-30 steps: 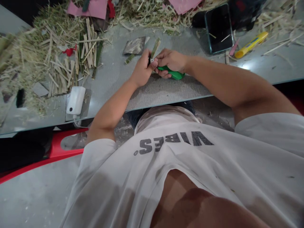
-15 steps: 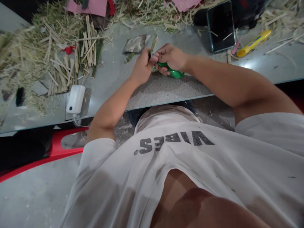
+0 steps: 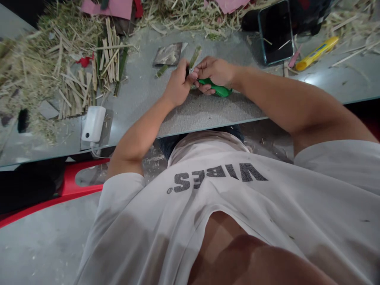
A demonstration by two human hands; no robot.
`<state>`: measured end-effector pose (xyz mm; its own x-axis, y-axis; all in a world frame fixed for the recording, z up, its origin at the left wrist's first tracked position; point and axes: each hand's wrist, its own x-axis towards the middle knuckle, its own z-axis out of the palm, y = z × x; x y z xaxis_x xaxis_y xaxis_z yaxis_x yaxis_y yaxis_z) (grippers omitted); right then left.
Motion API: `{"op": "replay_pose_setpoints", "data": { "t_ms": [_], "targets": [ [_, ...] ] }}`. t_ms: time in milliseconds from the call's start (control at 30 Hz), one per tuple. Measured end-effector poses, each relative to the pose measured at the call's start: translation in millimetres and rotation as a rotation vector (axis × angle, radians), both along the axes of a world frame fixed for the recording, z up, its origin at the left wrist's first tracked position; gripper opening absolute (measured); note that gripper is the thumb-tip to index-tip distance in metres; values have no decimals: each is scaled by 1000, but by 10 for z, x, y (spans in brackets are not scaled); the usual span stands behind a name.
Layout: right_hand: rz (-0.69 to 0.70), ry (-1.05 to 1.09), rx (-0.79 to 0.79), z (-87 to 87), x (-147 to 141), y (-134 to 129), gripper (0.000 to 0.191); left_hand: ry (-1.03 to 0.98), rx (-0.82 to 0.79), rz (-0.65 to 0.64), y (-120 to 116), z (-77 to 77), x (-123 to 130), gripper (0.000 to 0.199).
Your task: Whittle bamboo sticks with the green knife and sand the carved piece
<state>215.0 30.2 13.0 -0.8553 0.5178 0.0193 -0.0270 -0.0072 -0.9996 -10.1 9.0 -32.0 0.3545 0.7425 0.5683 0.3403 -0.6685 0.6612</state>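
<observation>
Grey glass-topped table (image 3: 341, 85) with a rough mat under my hands, littered all round with straw-coloured shavings and a heap of cut bamboo strips (image 3: 89, 75) off to the left. Since half a second ago my hands have dropped a little lower on the mat and the bamboo sliver (image 3: 195, 57) pokes out above them again at a slant, much as it did a second ago (so this reads as one short stroke of the blade along the piece, then back, work carrying on, not finished). My left hand (image 3: 178, 85) is closed, thumb and fingers pinching the lower end of the sliver right where the blade meets it. My right hand (image 3: 214, 73) is wrapped shut round the green-handled knife (image 3: 218, 90), handle end sticking out toward me under the palm; blade mostly hidden between the two hands, can't tell its exact angle. Both hands touching each other. Just beyond them lie a dark flat scrap (image 3: 168, 54) and a short green offcut (image 3: 162, 71). Farther right a phone (image 3: 276, 33) lying face up and a yellow cutter (image 3: 316, 53), well apart from my hands. White charger (image 3: 93, 123) near the table's front edge on the left.
</observation>
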Motion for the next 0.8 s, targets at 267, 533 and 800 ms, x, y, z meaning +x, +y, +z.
{"op": "replay_pose_setpoints", "data": {
  "t_ms": [267, 533, 800],
  "targets": [
    [3, -3, 13, -2, -16, -18, 64, -20, -27, -2, -27, 53, 3, 75],
    [49, 7, -32, -35, 6, 31, 49, -51, -12, -54, -40, 40, 23, 70],
    [-12, 81, 35, -70, -33, 18, 60, -31, -32, -21, -65, 62, 16, 71]
  ]
}}
